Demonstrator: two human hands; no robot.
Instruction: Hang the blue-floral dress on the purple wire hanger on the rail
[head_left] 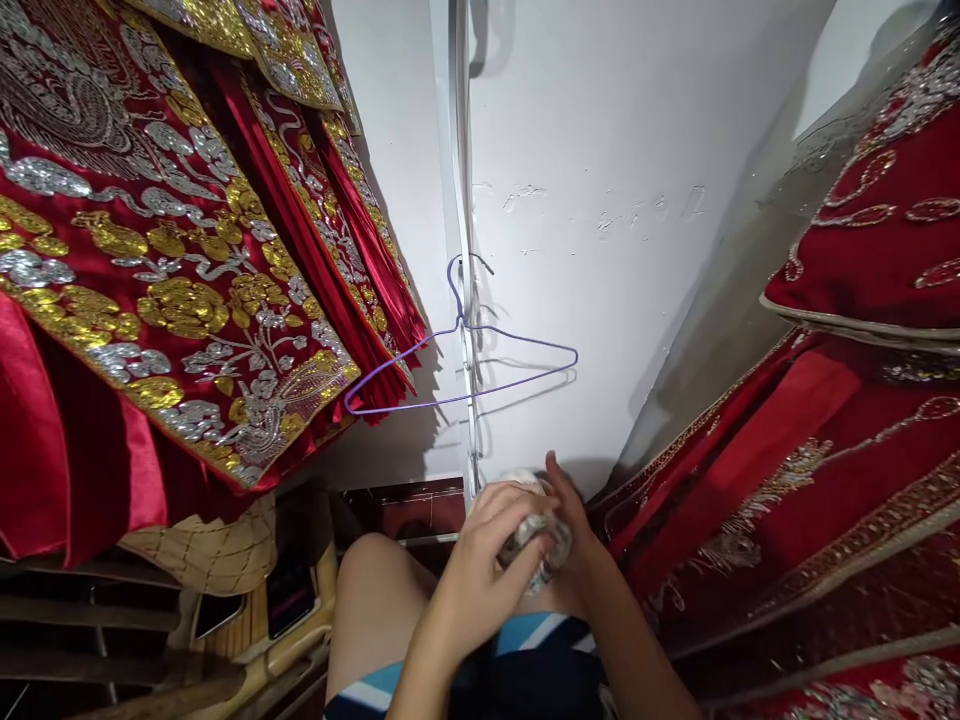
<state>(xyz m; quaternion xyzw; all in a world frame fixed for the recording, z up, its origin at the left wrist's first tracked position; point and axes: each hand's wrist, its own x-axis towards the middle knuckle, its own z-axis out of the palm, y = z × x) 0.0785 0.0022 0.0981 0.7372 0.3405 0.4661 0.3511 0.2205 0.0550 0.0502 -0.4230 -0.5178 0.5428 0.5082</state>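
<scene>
Head view gives me a white wall (585, 130) straight ahead, the largest thing here, with red garments to either side. The left garment (180, 260) carries gold and silver sequins and slants down toward the middle; the right garment (757, 500) has silvery beadwork. Low on the left is a wooden seat (262, 675), with a tan quilted thing (217, 545) and two dark phones (291, 592) by it. My bare knees show below the wall, over striped shorts (532, 632). A purple hanger (409, 406) hangs by its hook at a pale upright strip (459, 150), its long bottom bar nearly level, rising slightly to the right.

Smallest is the cloth (546, 540), a crumpled, pale patterned bundle above my lap, below the hanger. Its long axis seems to run from my lap toward the wall, the white end pointing away from me, though my fingers hide much of it. My left hand (491, 545) is curled closed over its near side; my right hand (574, 510) closes around the other side, thumb raised.
</scene>
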